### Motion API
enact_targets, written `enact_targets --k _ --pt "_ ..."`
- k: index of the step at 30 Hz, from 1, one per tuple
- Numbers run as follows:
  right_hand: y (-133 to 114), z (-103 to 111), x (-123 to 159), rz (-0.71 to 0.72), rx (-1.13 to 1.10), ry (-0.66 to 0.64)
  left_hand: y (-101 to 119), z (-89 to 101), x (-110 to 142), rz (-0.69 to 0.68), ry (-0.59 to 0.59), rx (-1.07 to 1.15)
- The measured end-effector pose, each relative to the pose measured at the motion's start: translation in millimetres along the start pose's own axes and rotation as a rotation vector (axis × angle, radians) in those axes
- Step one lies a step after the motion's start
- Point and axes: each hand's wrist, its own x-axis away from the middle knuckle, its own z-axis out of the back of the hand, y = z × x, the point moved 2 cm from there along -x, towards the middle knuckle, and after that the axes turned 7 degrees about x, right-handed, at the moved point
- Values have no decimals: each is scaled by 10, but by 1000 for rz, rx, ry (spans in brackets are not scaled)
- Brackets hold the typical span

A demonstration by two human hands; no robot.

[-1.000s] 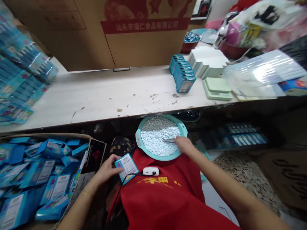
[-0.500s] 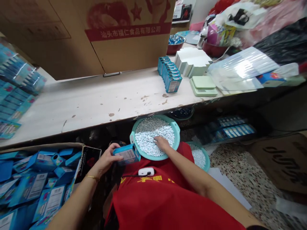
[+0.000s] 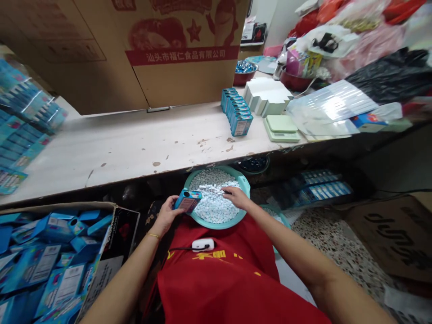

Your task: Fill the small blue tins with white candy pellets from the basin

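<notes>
A small blue printed carton [image 3: 187,201] is in my left hand [image 3: 168,214], tilted over the left rim of a turquoise basin [image 3: 245,183]. A dark round hole shows at the carton's top end. Small white candy-like pellets [image 3: 216,208] fill much of the basin, which rests on my lap. Over the pellets, my right hand [image 3: 236,198] has its fingers closed, pointing left. A raised row of pellets lies in front of its fingertips; what the fingers hold, if anything, I cannot make out.
A row of blue cartons [image 3: 240,123], a pale green scale [image 3: 281,127] and white stacked card [image 3: 268,95] stand on the white table [image 3: 128,144]. A large cardboard box [image 3: 189,83] stands behind. An open box of blue cartons [image 3: 50,265] is at left.
My left hand has brought the carton right and up, to the basin's rim. My right hand has lifted from among the pellets and its fingers now point left above them.
</notes>
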Motion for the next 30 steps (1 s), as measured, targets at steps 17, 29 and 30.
enact_targets --k 17,29,30 --pt "-1193 995 -25 209 789 -254 -58 -458 -243 -254 -128 -244" --pt "-1535 1051 35 213 928 -235 -187 -481 -342 -302 -108 -348" --pt "-1467 1061 62 207 907 -215 -204 -462 -344 -294 -93 -331"
